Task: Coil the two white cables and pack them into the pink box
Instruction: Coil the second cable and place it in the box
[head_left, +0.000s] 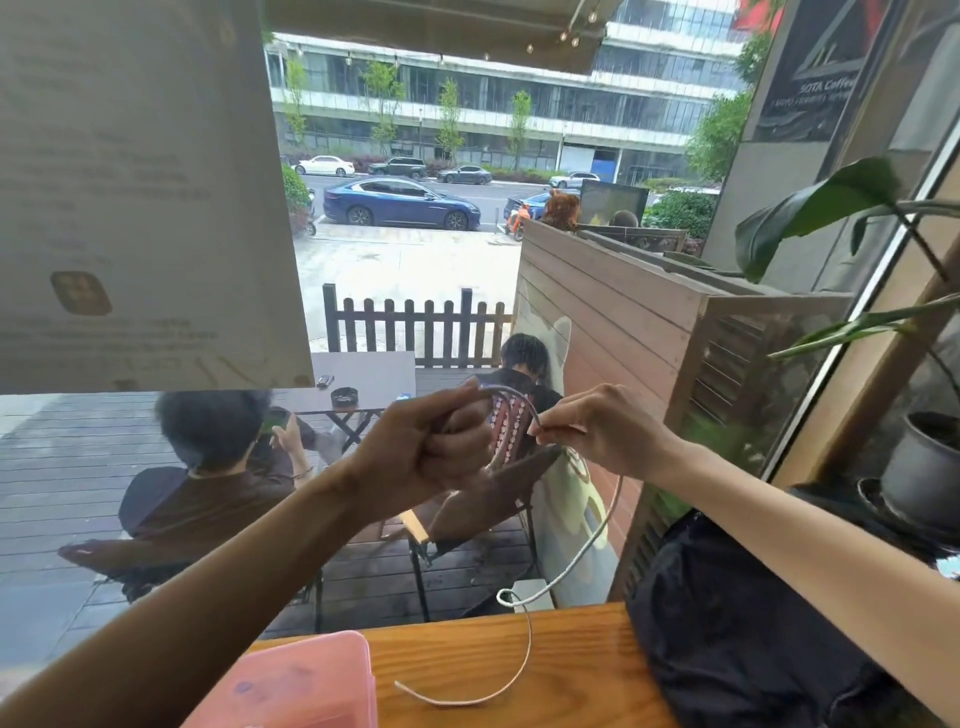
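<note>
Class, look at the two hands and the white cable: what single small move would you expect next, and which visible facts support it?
Probably the right hand draws up more slack and lays another loop into the left hand. The left hand grips loops already gathered, the right pinches the white cable just beside them, and a long tail hangs down onto the wooden table. The pink box waits below.

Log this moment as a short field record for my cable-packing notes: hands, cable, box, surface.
left hand: raised, gripping coiled loops of the white cable
right hand: pinching the cable beside the loops
cable tail: hangs down, free end lying on the wooden table
pink box: on the table, near edge, lid on
second cable: not visible
black bag: right, on table
</note>
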